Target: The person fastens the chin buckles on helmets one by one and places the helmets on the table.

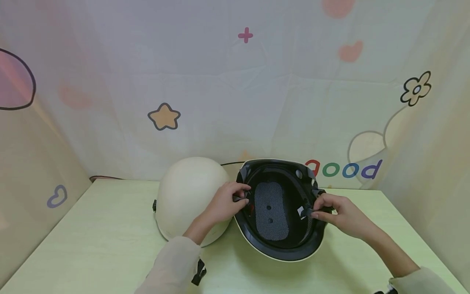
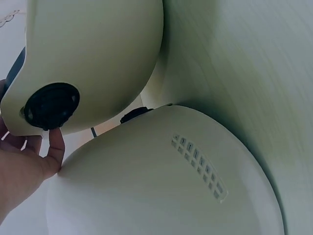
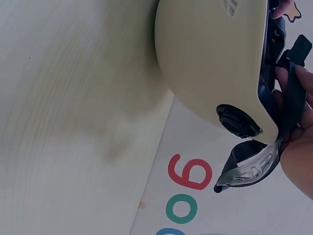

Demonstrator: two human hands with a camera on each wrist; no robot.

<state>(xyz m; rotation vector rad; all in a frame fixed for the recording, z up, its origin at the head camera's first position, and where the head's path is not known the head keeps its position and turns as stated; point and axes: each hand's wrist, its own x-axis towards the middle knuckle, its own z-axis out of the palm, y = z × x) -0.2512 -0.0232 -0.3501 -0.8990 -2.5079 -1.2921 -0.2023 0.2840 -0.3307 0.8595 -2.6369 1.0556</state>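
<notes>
A cream helmet [image 1: 288, 256] is tipped with its black padded inside toward me. At its left side my left hand [image 1: 225, 202] grips the edge, with dark strap material between thumb and fingers; in the left wrist view the thumb touches the round black knob [image 2: 52, 105]. My right hand [image 1: 339, 214] pinches the black chin strap [image 3: 294, 95] at the opposite side, close to its buckle end [image 3: 299, 50]. A grey strap piece [image 3: 252, 169] hangs outside the shell. Just left, a second cream helmet [image 1: 192, 196] rests dome up on the table, behind my left forearm.
The pale green table [image 1: 110, 228] ends at a cloth backdrop [image 1: 205, 81] printed with coloured shapes and letters. A black strap end [image 1: 199, 272] shows beside the left sleeve. A thin dark cable [image 1: 232, 163] runs behind the helmets.
</notes>
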